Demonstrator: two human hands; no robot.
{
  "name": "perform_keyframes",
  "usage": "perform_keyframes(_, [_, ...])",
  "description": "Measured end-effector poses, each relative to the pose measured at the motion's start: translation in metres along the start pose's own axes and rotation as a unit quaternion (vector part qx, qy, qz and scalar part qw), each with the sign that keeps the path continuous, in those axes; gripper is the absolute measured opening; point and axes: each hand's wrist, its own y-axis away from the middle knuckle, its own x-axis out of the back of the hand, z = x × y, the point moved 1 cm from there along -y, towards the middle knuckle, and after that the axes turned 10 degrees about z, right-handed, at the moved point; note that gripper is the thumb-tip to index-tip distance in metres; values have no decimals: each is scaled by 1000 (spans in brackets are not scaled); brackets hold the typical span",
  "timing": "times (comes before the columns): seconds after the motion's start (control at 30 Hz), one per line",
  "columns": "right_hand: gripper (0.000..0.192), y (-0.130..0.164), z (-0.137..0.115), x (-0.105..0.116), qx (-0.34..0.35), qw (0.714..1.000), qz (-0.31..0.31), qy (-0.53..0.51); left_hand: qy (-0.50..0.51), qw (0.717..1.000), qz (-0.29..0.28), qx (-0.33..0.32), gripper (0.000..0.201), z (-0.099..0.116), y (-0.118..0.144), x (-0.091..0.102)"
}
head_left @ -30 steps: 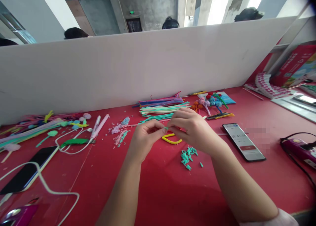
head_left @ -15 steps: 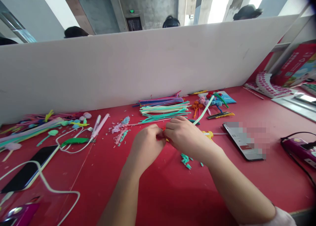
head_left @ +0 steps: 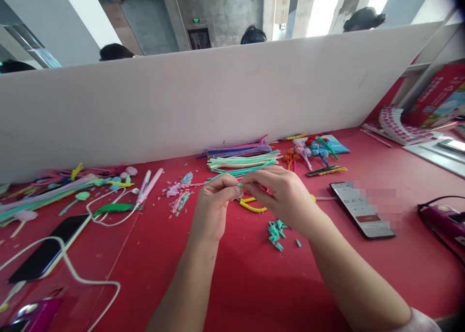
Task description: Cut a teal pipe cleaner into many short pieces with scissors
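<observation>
My left hand (head_left: 214,206) and my right hand (head_left: 285,194) meet fingertip to fingertip a little above the red table (head_left: 232,283). Together they pinch a short green pipe-cleaner piece (head_left: 240,185); most of it is hidden by my fingers. Right under my hands lie yellow-handled scissors (head_left: 252,207). A small heap of teal cut bits (head_left: 276,231) lies just in front of my right wrist. Behind my hands is a stack of long pipe cleaners (head_left: 241,160) in teal, pale green, pink and purple.
A phone (head_left: 361,208) lies to the right, a purple device (head_left: 441,220) beyond it. On the left are another phone (head_left: 47,247) with a white cable, pink pens (head_left: 149,186), scraps (head_left: 178,196) and more pipe cleaners (head_left: 54,187). Pipe-cleaner flowers (head_left: 310,148) sit by the white partition (head_left: 218,99).
Half a second ago both hands were down at the table with a long pale green stem sticking out to the right. Now they are raised again and pinch only a short piece.
</observation>
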Motion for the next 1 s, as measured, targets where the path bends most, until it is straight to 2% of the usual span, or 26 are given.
perform_keyframes(0.13, [18, 1, -1, -5, 3, 1000, 21, 15, 41, 999, 29, -3, 14, -5, 1, -3])
perform_keyframes(0.33, [24, 3, -6, -15, 2, 998, 32, 50, 118, 987, 107, -22, 8, -16, 2, -7])
perform_keyframes(0.47, [27, 4, -4, -27, 12, 996, 37, 80, 181, 974, 132, 23, 5, -25, 2, -8])
perform_keyframes(0.6, [26, 4, 4, -33, 10, 994, 47, 96, 205, 968, 126, 62, 5, -32, 1, -10])
perform_keyframes(0.7, [26, 3, 9, -30, 13, 994, 60, 95, 174, 978, 105, 52, 6, -29, 0, -9])
perform_keyframes(0.77, [25, 2, 10, -25, 21, 994, 58, 88, 119, 989, 85, 33, 6, -24, -2, -5])
perform_keyframes(0.9, [24, -2, 12, -14, 54, 997, 21, 55, -24, 997, 75, 3, 6, -11, -7, 5])
perform_keyframes(1.0, [23, -3, 11, -10, 55, 998, 6, 38, -67, 995, 70, 4, 9, -7, -9, 9])
